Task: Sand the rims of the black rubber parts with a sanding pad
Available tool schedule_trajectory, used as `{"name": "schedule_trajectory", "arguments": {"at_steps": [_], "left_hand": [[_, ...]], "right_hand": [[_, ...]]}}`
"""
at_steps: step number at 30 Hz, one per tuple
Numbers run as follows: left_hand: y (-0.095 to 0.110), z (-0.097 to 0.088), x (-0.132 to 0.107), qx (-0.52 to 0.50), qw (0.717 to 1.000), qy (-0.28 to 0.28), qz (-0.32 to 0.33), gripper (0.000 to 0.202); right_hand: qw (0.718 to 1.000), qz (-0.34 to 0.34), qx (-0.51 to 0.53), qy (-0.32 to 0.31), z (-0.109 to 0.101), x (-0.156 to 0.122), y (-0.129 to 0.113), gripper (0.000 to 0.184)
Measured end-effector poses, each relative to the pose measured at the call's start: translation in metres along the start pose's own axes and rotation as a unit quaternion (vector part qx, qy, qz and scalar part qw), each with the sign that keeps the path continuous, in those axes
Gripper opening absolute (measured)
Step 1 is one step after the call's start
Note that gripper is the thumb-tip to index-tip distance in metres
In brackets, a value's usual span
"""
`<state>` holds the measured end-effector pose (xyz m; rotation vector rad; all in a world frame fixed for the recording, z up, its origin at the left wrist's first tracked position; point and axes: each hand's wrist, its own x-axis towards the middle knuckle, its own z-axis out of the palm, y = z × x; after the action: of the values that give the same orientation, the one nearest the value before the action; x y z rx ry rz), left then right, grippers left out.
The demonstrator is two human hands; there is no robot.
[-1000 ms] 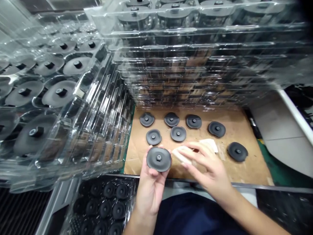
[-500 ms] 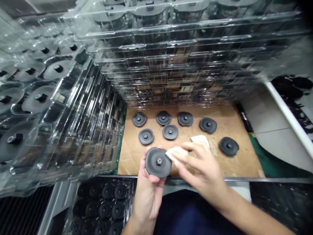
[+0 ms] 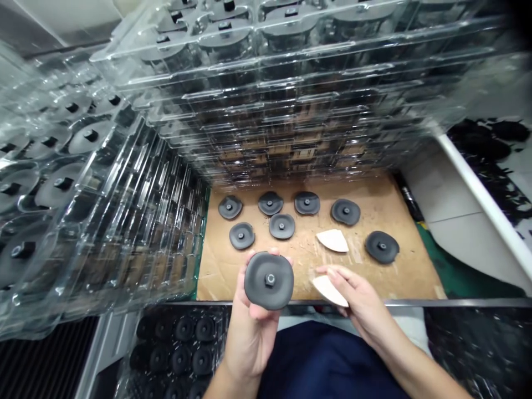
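My left hand (image 3: 250,327) is closed around a black rubber disc (image 3: 268,280) with a small metal nut in its centre, held face up over the near edge of the cardboard sheet (image 3: 399,271). Just to its right, my right hand (image 3: 362,306) pinches a small white wedge-shaped piece (image 3: 328,290), a short gap away from the disc. A second white wedge (image 3: 333,240) lies on the cardboard. Several more black discs (image 3: 281,226) lie in loose rows on the cardboard beyond my hands.
Tall stacks of clear plastic trays holding discs rise at the back (image 3: 299,100) and at the left (image 3: 83,210). A tray of small black discs (image 3: 183,343) sits below the bench edge at lower left. A white ledge (image 3: 477,194) runs along the right.
My right hand has drawn the white piece away from the disc, back and to the right. The second white wedge on the cardboard is now uncovered. My left hand still holds the disc.
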<state>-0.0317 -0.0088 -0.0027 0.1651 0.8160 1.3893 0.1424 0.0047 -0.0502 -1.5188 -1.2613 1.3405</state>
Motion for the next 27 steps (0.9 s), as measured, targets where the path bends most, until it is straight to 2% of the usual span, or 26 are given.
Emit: {"name": "schedule_trajectory", "arguments": {"at_steps": [2,4,5,6,8,9,10,12,13,15,17,18,20,21,23,25,27], "left_hand": [[-0.002,0.004,0.0,0.004,1.0,0.007,-0.015,0.051],[-0.005,0.01,-0.001,0.01,0.999,0.016,-0.031,0.056],[-0.007,0.012,-0.001,0.014,0.999,0.023,-0.037,0.057],[-0.009,0.015,-0.001,0.019,0.998,0.03,-0.042,0.058],[-0.011,0.02,-0.002,0.031,0.997,0.043,-0.053,0.058],[-0.012,0.022,-0.002,0.036,0.996,0.052,-0.058,0.056],[-0.012,0.024,-0.002,0.042,0.995,0.062,-0.064,0.054],[-0.013,0.026,-0.003,0.051,0.993,0.079,-0.069,0.051],[-0.014,0.026,-0.003,0.053,0.993,0.083,-0.066,0.051],[-0.017,0.027,-0.003,0.056,0.994,0.068,-0.065,0.056],[-0.02,0.027,-0.002,0.059,0.995,0.043,-0.067,0.058],[-0.021,0.026,-0.001,0.061,0.995,0.034,-0.068,0.056],[-0.022,0.024,0.002,0.062,0.996,0.034,-0.057,0.051],[-0.021,0.023,0.003,0.061,0.996,0.04,-0.047,0.05],[-0.02,0.021,0.006,0.058,0.996,0.053,-0.038,0.048],[-0.018,0.021,0.008,0.054,0.996,0.057,-0.041,0.047],[-0.018,0.022,0.008,0.048,0.996,0.053,-0.058,0.048]], "right_hand": [[1.0,0.011,0.008,0.006,-0.003,-0.002,-0.01,0.03],[0.999,-0.021,0.003,0.027,-0.007,-0.002,-0.033,0.022],[0.997,-0.066,-0.009,0.035,-0.009,-0.001,-0.046,0.017],[0.989,-0.14,-0.031,0.039,-0.01,0.0,-0.06,0.016],[0.95,-0.302,-0.078,0.011,-0.011,0.002,-0.083,0.023],[0.931,-0.35,-0.104,-0.019,-0.011,0.002,-0.091,0.025],[0.92,-0.366,-0.13,-0.058,-0.012,0.002,-0.096,0.026],[0.915,-0.344,-0.181,-0.109,-0.013,0.002,-0.102,0.024],[0.917,-0.33,-0.194,-0.108,-0.014,0.001,-0.102,0.023],[0.921,-0.346,-0.169,-0.067,-0.014,0.001,-0.102,0.023],[0.928,-0.351,-0.119,-0.04,-0.016,0.003,-0.098,0.024],[0.934,-0.335,-0.106,-0.056,-0.017,0.004,-0.093,0.023],[0.953,-0.262,-0.12,-0.098,-0.023,0.007,-0.077,0.019],[0.961,-0.216,-0.139,-0.098,-0.027,0.008,-0.065,0.018],[0.97,-0.156,-0.176,-0.055,-0.033,0.009,-0.036,0.02],[0.97,-0.137,-0.202,-0.012,-0.034,0.005,-0.005,0.023],[0.966,-0.146,-0.212,-0.013,-0.032,0.0,0.019,0.024]]}}
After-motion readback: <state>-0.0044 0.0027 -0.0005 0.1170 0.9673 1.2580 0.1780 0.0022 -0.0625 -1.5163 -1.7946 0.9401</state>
